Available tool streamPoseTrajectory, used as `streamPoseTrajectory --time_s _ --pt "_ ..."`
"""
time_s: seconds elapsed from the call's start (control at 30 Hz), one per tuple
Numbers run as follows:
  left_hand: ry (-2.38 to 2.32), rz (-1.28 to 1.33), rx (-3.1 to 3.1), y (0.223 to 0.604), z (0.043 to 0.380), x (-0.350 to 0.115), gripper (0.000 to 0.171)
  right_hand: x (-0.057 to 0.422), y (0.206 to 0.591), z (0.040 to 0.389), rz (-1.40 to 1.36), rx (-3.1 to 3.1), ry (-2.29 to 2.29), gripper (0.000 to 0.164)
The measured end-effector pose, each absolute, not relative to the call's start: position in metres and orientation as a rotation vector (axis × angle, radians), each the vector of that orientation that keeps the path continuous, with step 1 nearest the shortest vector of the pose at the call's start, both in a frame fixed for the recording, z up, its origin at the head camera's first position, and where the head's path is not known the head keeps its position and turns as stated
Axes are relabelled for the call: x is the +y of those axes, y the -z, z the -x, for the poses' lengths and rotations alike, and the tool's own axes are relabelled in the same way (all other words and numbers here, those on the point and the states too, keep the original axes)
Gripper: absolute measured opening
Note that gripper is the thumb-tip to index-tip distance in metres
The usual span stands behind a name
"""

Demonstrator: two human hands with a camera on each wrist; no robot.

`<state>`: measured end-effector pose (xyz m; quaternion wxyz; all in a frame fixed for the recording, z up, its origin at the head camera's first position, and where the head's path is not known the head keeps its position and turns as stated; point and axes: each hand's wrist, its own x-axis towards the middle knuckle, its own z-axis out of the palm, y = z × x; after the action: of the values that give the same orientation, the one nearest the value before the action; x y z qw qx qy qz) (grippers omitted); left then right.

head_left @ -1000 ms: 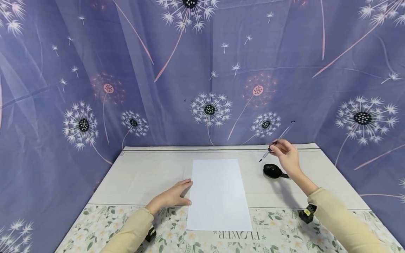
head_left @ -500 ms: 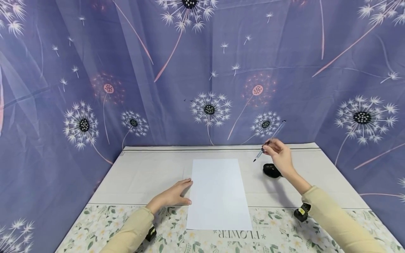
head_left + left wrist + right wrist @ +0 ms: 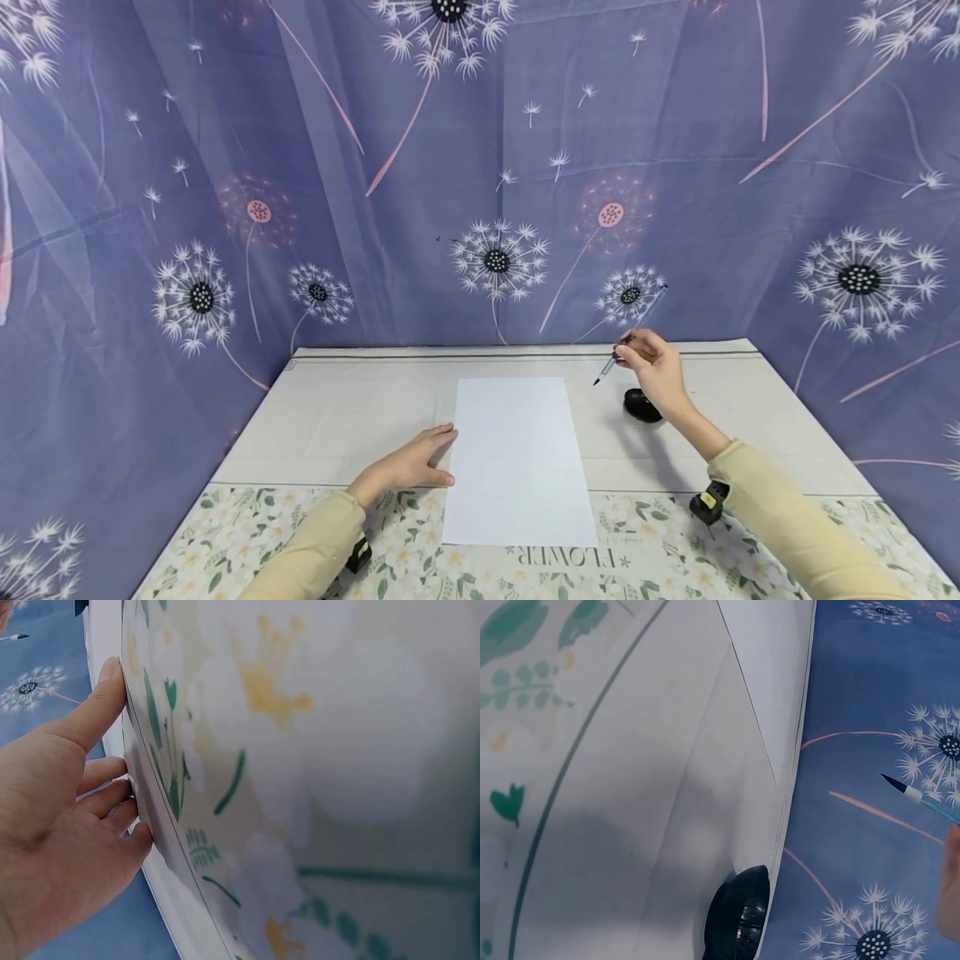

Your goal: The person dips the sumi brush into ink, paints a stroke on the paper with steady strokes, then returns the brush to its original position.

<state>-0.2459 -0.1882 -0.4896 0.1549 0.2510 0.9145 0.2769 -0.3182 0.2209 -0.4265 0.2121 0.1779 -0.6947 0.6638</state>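
A blank white sheet of paper point(image 3: 517, 462) lies flat on the table. At its left edge my left hand point(image 3: 408, 463) rests with fingers spread; in the left wrist view the fingertips point(image 3: 112, 671) touch the surface. Raised above the table on the right, my right hand point(image 3: 656, 371) pinches a paintbrush point(image 3: 605, 369) with a clear bluish handle, its dark tip slanting down and left. The right wrist view shows the brush's black bristles point(image 3: 892, 783) and white collar, apart from the paper. Below the right hand lies a glossy black rounded dish point(image 3: 642, 406), partly hidden by the wrist.
A pale tablecloth point(image 3: 360, 400) with a floral front band covers the table. A purple-blue dandelion curtain point(image 3: 420, 183) hangs behind and along both sides. Small black wrist cameras sit under each sleeve, the right one point(image 3: 708, 502) over the floral part.
My right hand has moved left with the paintbrush, towards the paper, and now covers the dish's handle. The left hand and the paper have stayed put.
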Motion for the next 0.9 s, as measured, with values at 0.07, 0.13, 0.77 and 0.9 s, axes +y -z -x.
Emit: streamPoseTrajectory --time_s 0.07,0.13,0.77,0.9 --pt "-0.798 -0.725 2.616 0.49 0.246 -0.188 0.082 0.22 0.427 0.319 -0.497 -1.929 -1.844 0.022" --pt "-0.801 -0.725 2.613 0.49 0.245 -0.188 0.082 0.219 0.428 0.319 -0.492 -1.93 -1.843 0.022" --pt "-0.805 -0.718 2.622 0.493 0.249 -0.19 0.083 0.203 0.425 0.319 -0.512 -1.916 -1.892 0.014" --pt "-0.797 -0.713 2.623 0.493 0.249 -0.189 0.083 0.2 0.428 0.321 -0.529 -1.914 -1.877 0.013"
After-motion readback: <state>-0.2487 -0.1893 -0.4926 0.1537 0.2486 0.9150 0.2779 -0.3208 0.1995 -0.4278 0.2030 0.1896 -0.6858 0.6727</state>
